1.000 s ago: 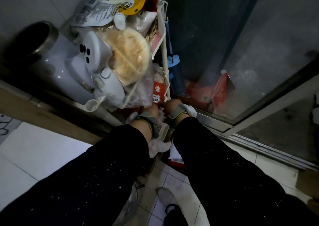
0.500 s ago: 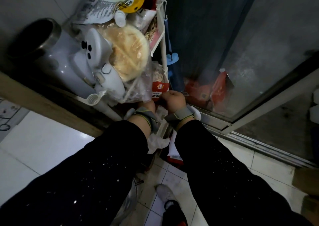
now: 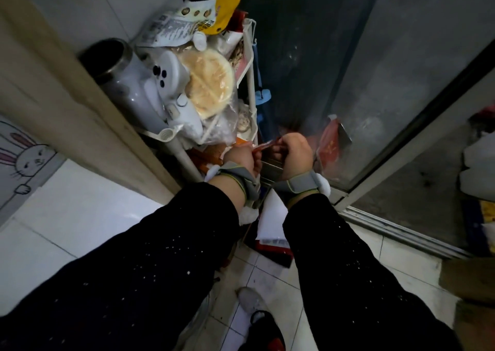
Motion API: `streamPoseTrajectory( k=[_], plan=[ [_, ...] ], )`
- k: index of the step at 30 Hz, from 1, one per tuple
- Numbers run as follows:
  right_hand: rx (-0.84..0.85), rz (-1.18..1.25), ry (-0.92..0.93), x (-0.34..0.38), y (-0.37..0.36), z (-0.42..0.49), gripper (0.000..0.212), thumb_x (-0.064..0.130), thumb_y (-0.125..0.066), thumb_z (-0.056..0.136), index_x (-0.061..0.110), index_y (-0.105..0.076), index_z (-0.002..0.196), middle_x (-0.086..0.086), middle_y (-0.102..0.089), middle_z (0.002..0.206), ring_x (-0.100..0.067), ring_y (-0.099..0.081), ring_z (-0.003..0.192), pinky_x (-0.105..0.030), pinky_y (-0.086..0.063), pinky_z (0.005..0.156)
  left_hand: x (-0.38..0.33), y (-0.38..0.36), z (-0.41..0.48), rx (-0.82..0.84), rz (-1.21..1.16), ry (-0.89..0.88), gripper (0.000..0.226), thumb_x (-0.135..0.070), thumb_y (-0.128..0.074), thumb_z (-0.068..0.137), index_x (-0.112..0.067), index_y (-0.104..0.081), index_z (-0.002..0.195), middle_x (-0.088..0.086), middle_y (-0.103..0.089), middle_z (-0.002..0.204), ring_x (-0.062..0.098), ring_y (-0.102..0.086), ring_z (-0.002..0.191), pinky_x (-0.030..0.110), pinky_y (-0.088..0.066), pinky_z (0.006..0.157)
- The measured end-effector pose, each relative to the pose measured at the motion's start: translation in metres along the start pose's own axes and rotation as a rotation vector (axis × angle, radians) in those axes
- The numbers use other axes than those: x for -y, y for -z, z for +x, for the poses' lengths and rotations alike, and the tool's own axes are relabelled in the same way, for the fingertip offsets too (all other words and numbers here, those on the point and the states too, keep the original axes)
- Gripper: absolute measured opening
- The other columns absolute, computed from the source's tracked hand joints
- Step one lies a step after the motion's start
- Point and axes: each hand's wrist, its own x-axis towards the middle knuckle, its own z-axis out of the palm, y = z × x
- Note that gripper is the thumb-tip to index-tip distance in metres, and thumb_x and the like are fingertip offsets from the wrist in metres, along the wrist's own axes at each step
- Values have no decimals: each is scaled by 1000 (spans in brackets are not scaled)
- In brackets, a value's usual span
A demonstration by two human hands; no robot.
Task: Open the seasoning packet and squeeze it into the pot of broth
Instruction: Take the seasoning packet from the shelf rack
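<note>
We pinch the seasoning packet between our left hand and right hand, fingers clamped, and next must tear it open.

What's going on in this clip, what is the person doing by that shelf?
A person stands at a cluttered white rack beside a glass door. Both hands hold a small reddish seasoning packet between them: the left hand grips one end, the right hand the other, as if to tear it. Whether it is open yet cannot be told. No pot of broth is in view.
</note>
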Motion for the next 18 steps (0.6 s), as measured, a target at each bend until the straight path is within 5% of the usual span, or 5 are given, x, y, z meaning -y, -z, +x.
streamPoseTrajectory(
  k=[4, 7, 9, 12, 18],
  plan=[
    [5, -134, 264, -16, 14, 2, 36, 12, -50, 54, 41, -64, 70, -10, -57, 104, -33, -60, 99, -45, -50, 94, 4, 4, -29, 130, -87, 76, 28, -22, -41, 97, -16, -45, 70, -7, -42, 28, 1, -36, 21, 9, -28, 26],
    [67, -303, 364, -3, 16, -25, 34, 6, -54, 61, 36, -67, 67, 1, -57, 107, -29, -52, 113, -27, -43, 99, 1, 9, -55, 168, -106, 124, 27, -19, -39, 98, -14, -46, 73, -8, -38, 24, 1, -33, 19, 9, -25, 25],
    [93, -375, 381, 1, 15, -35, 25, 8, -56, 65, 32, -65, 60, 0, -65, 95, -25, -56, 105, -21, -43, 95, 2, 12, -68, 189, -108, 142, 29, -16, -37, 98, -14, -45, 70, -8, -39, 24, 1, -33, 18, 8, -24, 25],
    [136, -412, 364, 2, 19, -47, 21, 21, -50, 60, 37, -61, 51, 17, -61, 53, -17, -58, 75, -40, -49, 88, 6, 22, -87, 212, -137, 151, 29, -16, -37, 97, -13, -45, 69, -7, -45, 26, -1, -39, 20, 8, -26, 30],
    [248, -432, 389, 17, 10, -95, 27, 3, -51, 72, 21, -56, 52, 10, -52, 44, -6, -49, 51, -19, -43, 54, 2, 57, -126, 244, -235, 95, 31, -17, -40, 96, -8, -49, 68, -2, -52, 31, 3, -47, 24, 10, -34, 29]
  ],
)
